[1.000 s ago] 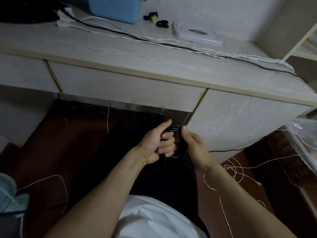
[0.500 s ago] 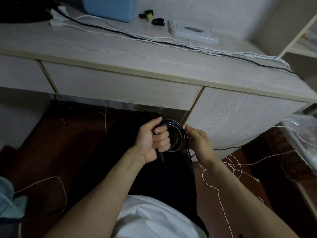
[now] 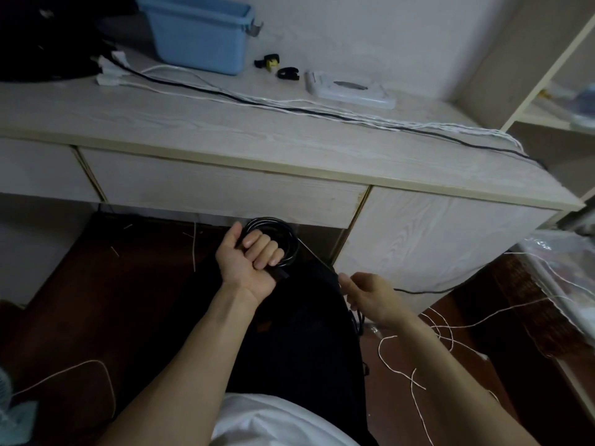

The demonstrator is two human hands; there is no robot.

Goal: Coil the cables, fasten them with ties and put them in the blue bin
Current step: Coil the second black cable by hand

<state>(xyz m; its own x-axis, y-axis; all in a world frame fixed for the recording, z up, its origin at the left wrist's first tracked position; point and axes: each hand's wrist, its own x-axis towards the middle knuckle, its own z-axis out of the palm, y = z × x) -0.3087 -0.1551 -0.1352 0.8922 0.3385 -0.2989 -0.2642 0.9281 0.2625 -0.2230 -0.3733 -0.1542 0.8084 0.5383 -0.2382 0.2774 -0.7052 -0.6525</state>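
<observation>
Mid-coiling: left hand (image 3: 249,263) gripped the black cable coil (image 3: 280,235), right hand (image 3: 370,296) pinched the loose run; another loop was due next.

bin (image 3: 206,37) at the desk's (image 3: 225,136) back left, cables (image 3: 322,112) strung across the desktop, tissue box (image 3: 351,90) right of the bin

The blue bin (image 3: 199,33) at the desk's (image 3: 289,146) back edge is cropped by the top edge; part of the black coil (image 3: 283,239) is hidden by the left hand's (image 3: 248,262) fingers
</observation>
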